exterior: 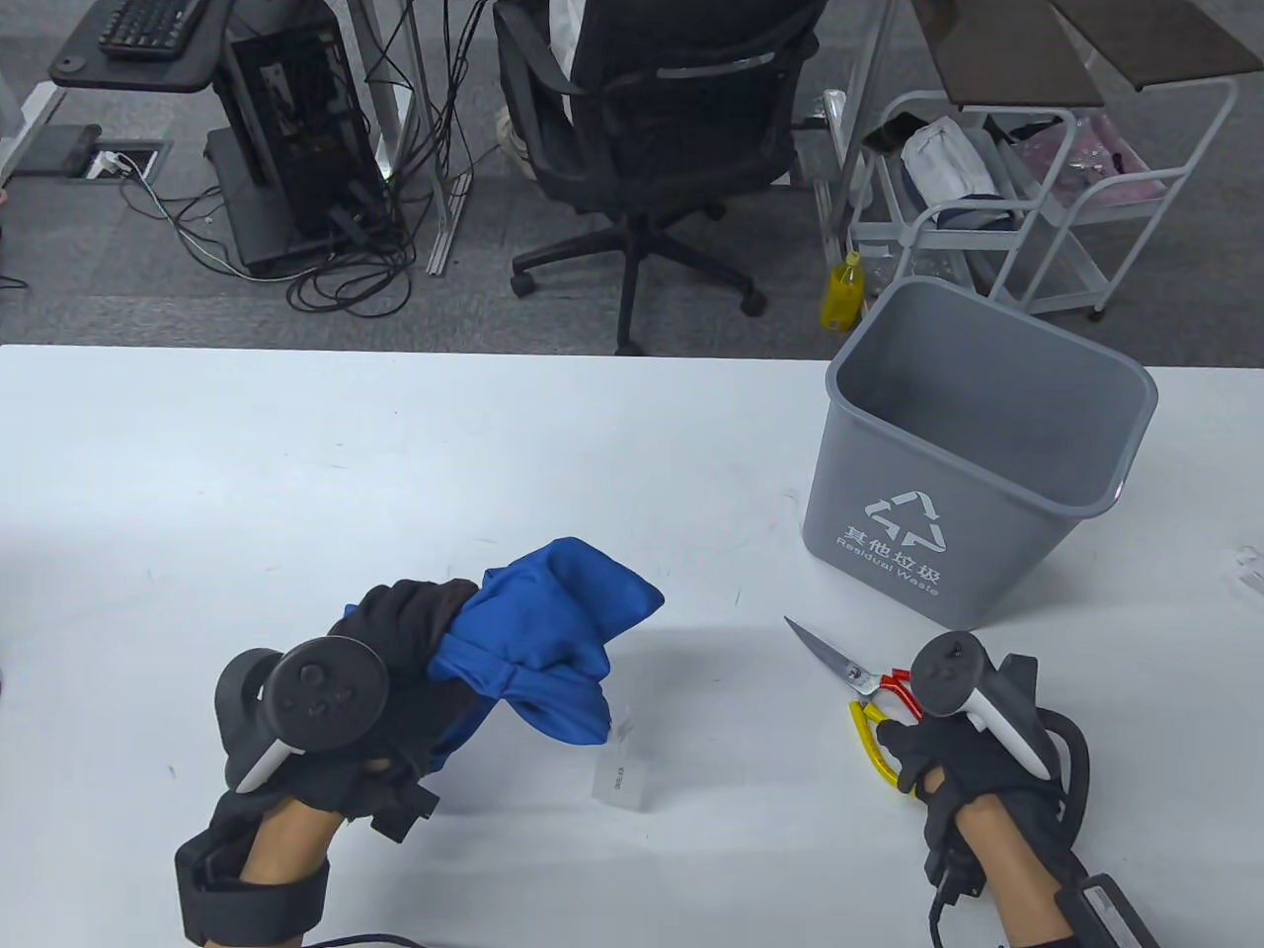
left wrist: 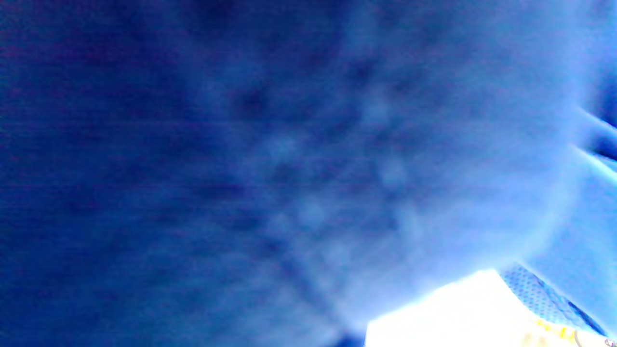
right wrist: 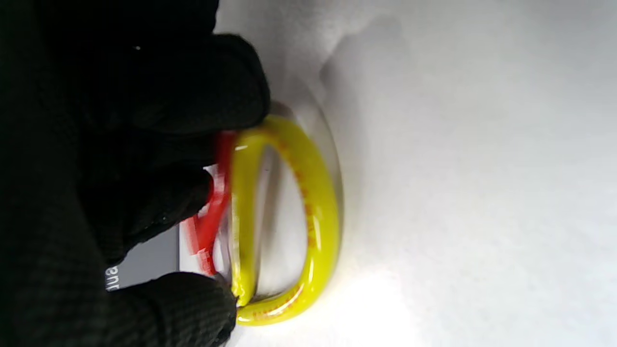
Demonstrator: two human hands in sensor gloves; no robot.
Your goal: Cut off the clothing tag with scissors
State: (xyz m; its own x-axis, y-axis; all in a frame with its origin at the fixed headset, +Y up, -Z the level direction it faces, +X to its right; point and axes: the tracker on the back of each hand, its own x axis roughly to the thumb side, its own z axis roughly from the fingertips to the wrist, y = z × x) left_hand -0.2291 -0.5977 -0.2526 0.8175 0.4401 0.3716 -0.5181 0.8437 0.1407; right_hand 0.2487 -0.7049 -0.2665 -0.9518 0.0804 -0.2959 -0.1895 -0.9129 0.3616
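My left hand [exterior: 395, 671] grips a bunched blue garment [exterior: 553, 642] and holds it above the white table. The garment fills the left wrist view [left wrist: 289, 168], blurred. A white paper tag [exterior: 620, 783] hangs on a thin thread below the garment, near the table surface. The scissors [exterior: 859, 681] have a silver blade pointing up-left and red and yellow loop handles. My right hand [exterior: 938, 750] holds them by the handles at the table's right. In the right wrist view my gloved fingers [right wrist: 144, 144] are at the yellow loop [right wrist: 299, 217] and red loop [right wrist: 214, 212].
A grey waste bin [exterior: 978, 444] with a recycling mark stands on the table behind the scissors. The white table [exterior: 296, 474] stretches left and back. Beyond its far edge are an office chair [exterior: 652, 118], a computer tower and a white cart.
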